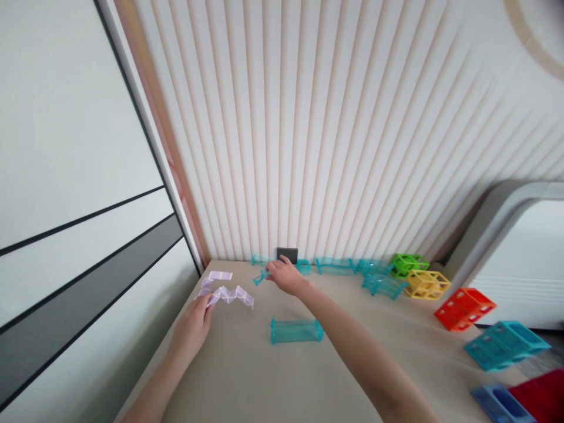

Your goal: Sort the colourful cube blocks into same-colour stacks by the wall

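Starting nearest, at the lower right: passing a blue block [502,404] beside a red piece [540,395] on the tabletop [247,382]. Reaching forward with the left hand [194,326], fingertips meeting the near end of a lilac zigzag strip [230,295]; not managing to tell from behind whether pinching it or merely touching. Stretching the right hand [286,276] to the far edge, fingers lying fairly flat and wide, gripping nothing, tips resting on a small teal piece [261,277] just below a dark wall socket [287,254]. Leaving a clear teal tube [296,330] lying between the forearms. Lining up along the wall to the right: more teal pieces [337,265], a green block [409,264], a yellow block [426,284], a red block [465,307].
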`<action>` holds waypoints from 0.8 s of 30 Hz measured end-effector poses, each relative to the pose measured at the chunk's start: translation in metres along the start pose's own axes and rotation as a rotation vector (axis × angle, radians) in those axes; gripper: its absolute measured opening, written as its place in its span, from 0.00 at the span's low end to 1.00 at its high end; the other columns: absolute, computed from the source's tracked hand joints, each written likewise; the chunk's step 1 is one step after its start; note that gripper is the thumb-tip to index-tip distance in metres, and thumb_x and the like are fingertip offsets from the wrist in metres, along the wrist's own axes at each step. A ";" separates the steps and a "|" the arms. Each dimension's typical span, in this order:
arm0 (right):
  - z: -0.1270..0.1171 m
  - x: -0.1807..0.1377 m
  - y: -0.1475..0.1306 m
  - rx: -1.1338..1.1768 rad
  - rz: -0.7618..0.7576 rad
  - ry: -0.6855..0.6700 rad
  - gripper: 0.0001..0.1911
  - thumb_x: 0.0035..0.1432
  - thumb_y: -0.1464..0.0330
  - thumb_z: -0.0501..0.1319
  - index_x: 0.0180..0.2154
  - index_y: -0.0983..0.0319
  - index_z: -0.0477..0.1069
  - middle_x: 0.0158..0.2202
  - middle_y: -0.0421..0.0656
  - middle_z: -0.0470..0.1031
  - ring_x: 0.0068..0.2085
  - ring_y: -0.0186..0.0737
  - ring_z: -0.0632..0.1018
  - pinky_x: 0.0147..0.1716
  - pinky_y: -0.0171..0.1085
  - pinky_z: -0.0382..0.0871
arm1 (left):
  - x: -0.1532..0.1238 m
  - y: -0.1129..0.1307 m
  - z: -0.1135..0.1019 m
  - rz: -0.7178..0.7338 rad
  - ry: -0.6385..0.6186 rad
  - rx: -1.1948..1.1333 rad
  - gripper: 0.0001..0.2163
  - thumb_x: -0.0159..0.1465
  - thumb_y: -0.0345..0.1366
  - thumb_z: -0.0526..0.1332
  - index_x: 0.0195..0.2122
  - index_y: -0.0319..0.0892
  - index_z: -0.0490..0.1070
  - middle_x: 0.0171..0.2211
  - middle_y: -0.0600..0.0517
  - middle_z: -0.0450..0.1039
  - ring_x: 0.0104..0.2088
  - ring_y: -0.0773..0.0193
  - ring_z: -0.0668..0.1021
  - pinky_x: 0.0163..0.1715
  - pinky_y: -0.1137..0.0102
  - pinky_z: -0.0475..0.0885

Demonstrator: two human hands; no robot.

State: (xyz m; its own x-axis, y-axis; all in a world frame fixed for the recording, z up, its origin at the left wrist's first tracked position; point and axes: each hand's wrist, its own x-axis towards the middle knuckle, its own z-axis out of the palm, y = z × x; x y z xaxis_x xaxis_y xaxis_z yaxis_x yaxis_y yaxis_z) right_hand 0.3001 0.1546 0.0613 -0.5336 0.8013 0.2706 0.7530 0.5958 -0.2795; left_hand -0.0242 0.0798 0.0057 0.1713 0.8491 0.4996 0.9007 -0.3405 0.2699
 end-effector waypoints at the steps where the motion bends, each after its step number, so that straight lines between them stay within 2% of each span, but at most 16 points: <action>1: -0.003 -0.006 0.002 0.041 0.025 0.027 0.06 0.69 0.68 0.60 0.46 0.61 0.67 0.44 0.50 0.78 0.50 0.48 0.77 0.62 0.52 0.58 | 0.003 0.004 0.002 -0.002 -0.012 0.011 0.14 0.70 0.37 0.50 0.50 0.40 0.71 0.47 0.40 0.79 0.47 0.50 0.82 0.49 0.58 0.77; 4: -0.011 -0.024 0.009 0.180 0.120 0.114 0.07 0.71 0.66 0.53 0.48 0.61 0.64 0.42 0.49 0.76 0.45 0.46 0.78 0.49 0.44 0.69 | 0.015 0.021 0.007 -0.017 -0.072 0.057 0.14 0.69 0.35 0.51 0.50 0.40 0.71 0.47 0.39 0.79 0.47 0.50 0.82 0.48 0.58 0.77; 6: -0.014 -0.037 0.015 0.276 0.183 0.166 0.09 0.72 0.66 0.50 0.49 0.60 0.63 0.40 0.47 0.75 0.41 0.44 0.77 0.42 0.41 0.70 | 0.023 0.032 0.010 -0.019 -0.107 0.077 0.14 0.69 0.33 0.51 0.51 0.40 0.72 0.48 0.40 0.79 0.47 0.51 0.82 0.48 0.59 0.76; 12: -0.013 -0.067 0.035 0.525 0.340 0.298 0.16 0.70 0.62 0.50 0.55 0.60 0.61 0.33 0.40 0.72 0.35 0.40 0.75 0.39 0.38 0.70 | 0.043 0.051 0.022 -0.035 -0.130 0.117 0.14 0.70 0.30 0.51 0.52 0.41 0.71 0.48 0.41 0.79 0.46 0.52 0.81 0.48 0.60 0.75; 16: -0.006 -0.076 0.045 0.678 0.437 0.411 0.22 0.69 0.54 0.48 0.57 0.60 0.61 0.29 0.37 0.68 0.31 0.38 0.73 0.36 0.37 0.71 | 0.051 0.057 0.029 -0.032 -0.141 0.145 0.14 0.70 0.30 0.51 0.54 0.39 0.71 0.46 0.40 0.78 0.45 0.52 0.82 0.46 0.61 0.75; 20: -0.001 -0.077 0.049 0.818 0.492 0.518 0.28 0.66 0.45 0.46 0.53 0.58 0.63 0.25 0.33 0.61 0.24 0.34 0.67 0.26 0.34 0.67 | 0.053 0.064 0.031 -0.023 -0.142 0.170 0.15 0.71 0.30 0.51 0.55 0.38 0.70 0.46 0.40 0.78 0.45 0.52 0.82 0.45 0.62 0.75; 24: 0.000 -0.077 0.051 0.906 0.551 0.639 0.30 0.62 0.39 0.46 0.44 0.57 0.64 0.23 0.31 0.54 0.21 0.32 0.59 0.19 0.30 0.57 | 0.054 0.070 0.031 -0.021 -0.125 0.196 0.17 0.71 0.31 0.50 0.58 0.38 0.68 0.48 0.39 0.77 0.47 0.50 0.81 0.46 0.60 0.75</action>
State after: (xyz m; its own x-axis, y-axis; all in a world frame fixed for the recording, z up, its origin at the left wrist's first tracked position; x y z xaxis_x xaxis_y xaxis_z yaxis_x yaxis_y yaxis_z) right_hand 0.3796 0.1230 0.0257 0.2453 0.9381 0.2446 0.1433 0.2145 -0.9662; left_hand 0.0605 0.1140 0.0261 0.1884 0.9027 0.3867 0.9630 -0.2472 0.1078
